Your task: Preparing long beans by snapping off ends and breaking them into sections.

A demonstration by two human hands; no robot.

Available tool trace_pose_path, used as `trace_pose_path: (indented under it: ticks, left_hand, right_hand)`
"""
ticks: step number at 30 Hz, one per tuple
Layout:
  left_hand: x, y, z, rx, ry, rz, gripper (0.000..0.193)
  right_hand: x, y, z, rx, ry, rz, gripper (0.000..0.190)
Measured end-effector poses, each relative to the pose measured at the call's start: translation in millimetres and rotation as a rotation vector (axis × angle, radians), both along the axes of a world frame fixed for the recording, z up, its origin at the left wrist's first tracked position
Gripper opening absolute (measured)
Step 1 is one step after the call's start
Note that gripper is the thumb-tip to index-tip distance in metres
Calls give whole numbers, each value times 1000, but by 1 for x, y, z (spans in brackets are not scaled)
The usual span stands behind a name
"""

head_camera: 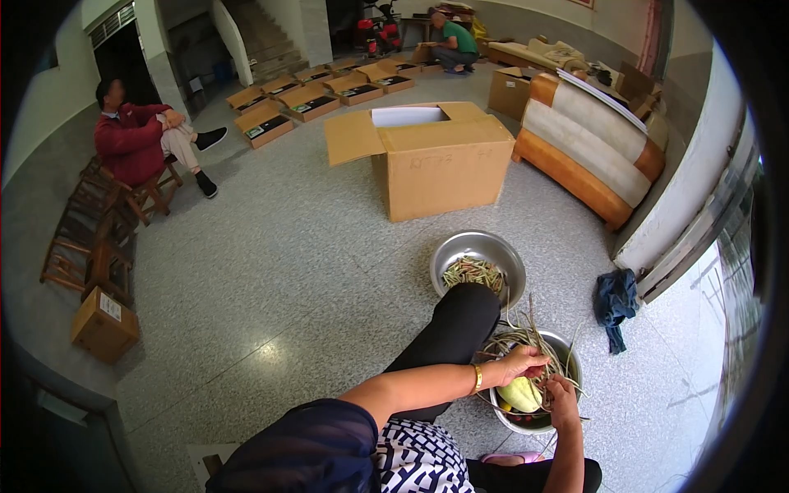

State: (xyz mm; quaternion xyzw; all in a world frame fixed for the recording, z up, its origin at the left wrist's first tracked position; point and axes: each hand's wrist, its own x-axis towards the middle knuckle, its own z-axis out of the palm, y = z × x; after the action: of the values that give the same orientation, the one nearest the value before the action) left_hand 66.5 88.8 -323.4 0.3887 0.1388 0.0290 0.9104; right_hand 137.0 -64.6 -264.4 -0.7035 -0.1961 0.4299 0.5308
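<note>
My left hand (523,363), with a gold bracelet at the wrist, pinches thin long beans (518,338) over a metal basin (564,346). Close beside it, my right hand (562,394) has its fingers closed around strands of the same beans. The beans trail over the basin's rim on several sides. A pale green gourd-like vegetable (519,394) lies under my hands, with small yellow and red produce partly hidden below it. Beyond my knee, short broken bean pieces (473,272) lie in a second metal basin (445,248), partly covered by my leg.
A large open cardboard box (447,175) stands ahead on the speckled floor. Several small open boxes (311,106) line the back. One person (132,138) sits at left; another (456,44) squats at the back. Dark blue cloth (616,301) lies right, near the doorway.
</note>
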Motion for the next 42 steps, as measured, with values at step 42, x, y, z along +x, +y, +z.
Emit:
trace_pose_path:
  ticks: [42]
  left_hand:
    - [-5, -2, -2, 241, 6, -28, 21]
  right_hand:
    - [-2, 1, -9, -169, -195, 119, 20]
